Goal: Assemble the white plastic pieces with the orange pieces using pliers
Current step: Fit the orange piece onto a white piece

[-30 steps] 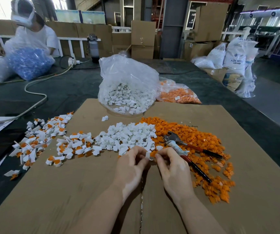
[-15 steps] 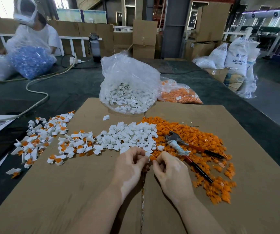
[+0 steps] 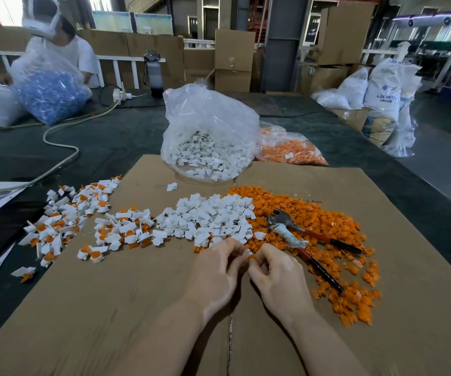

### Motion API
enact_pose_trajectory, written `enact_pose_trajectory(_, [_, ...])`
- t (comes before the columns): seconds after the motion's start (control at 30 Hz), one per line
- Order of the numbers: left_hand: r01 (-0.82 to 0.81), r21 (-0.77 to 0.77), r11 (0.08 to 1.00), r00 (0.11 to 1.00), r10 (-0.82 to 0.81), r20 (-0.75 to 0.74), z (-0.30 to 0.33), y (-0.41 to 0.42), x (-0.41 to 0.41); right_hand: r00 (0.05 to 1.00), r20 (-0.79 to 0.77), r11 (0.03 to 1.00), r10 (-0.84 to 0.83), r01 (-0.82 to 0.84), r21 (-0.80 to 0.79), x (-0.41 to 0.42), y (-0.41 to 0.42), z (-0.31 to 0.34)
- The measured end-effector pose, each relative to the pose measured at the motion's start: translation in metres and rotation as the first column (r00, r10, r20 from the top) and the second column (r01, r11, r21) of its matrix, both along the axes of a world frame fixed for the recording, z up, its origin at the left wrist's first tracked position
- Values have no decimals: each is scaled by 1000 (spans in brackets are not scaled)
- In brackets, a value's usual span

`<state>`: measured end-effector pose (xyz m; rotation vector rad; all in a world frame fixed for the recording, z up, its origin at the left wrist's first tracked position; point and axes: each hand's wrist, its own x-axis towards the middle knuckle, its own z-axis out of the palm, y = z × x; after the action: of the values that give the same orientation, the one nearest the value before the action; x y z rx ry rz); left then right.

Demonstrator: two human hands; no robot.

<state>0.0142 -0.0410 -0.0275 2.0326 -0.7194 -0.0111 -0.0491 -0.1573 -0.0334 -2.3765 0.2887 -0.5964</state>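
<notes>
Hands have drawn closer together since a second ago, now meeting over the cardboard with a white piece and an orange piece between them.
The left hand pinches the white piece, and the right hand pinches the orange one against it: seemingly the hand-fitting step. Next likely calls for the pliers, lying untouched on the orange pile just right.

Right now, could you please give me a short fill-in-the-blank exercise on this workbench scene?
1. The pliers lie on the loose pile of ____ pieces.
2. The clear bag behind the loose white pile holds ____ pieces.
3. The left hand and the right hand meet over the ____ sheet.

Missing words: orange; white; cardboard
</notes>
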Motion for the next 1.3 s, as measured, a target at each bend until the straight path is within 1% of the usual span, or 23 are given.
enact_pose_trajectory(0.07, [0,-7,1000,1000,0,-16,1,0,0,1000,11,1000,7,-7,20,0,0,1])
enact_pose_trajectory(0.1, [-18,-52,998,996,13,-86,1,0,1,1000,23,1000,15,-16,27,0,1,2])
enact_pose_trajectory(0.13, [-43,-130,991,981,17,-193,2,0,1,999,39,999,26,-28,40,0,2,3])
enact_pose_trajectory(0.17, [-71,-210,975,954,5,-299,4,0,2,998,54,998,37,-40,57,0,3,4])
enact_pose_trajectory(0.2, [-100,-269,958,928,-8,-373,5,0,2,997,68,996,42,-47,73,0,4,6])
enact_pose_trajectory(0.33, [-148,-363,920,878,-47,-476,7,1,4,989,148,994,14,-29,104,-1,4,7])
enact_pose_trajectory(0.4, [-136,-376,917,882,-60,-467,6,1,5,984,178,996,19,-34,82,-1,4,7])
enact_pose_trajectory(0.5, [-91,-347,933,905,-68,-420,5,3,5,978,195,998,67,-67,-4,-1,4,8])
enact_pose_trajectory(0.57, [-76,-345,936,907,-79,-413,5,4,5,976,200,996,85,-81,-29,-1,4,9])
enact_pose_trajectory(0.9, [-79,-333,940,905,-73,-420,4,2,6,974,211,997,80,-77,-25,0,3,10])
enact_pose_trajectory(1.03, [-81,-328,941,915,-60,-399,4,2,5,977,199,997,82,-79,-24,-1,4,10])
enact_pose_trajectory(1.13, [-85,-313,946,934,-34,-356,4,1,6,979,187,996,84,-80,-29,0,4,9])
enact_pose_trajectory(1.23, [-96,-308,946,936,-19,-351,5,0,7,982,183,998,49,-43,-38,0,3,10])
enact_pose_trajectory(1.3, [-114,-331,936,924,-22,-381,6,-1,7,979,202,996,-36,50,-69,-1,1,12])
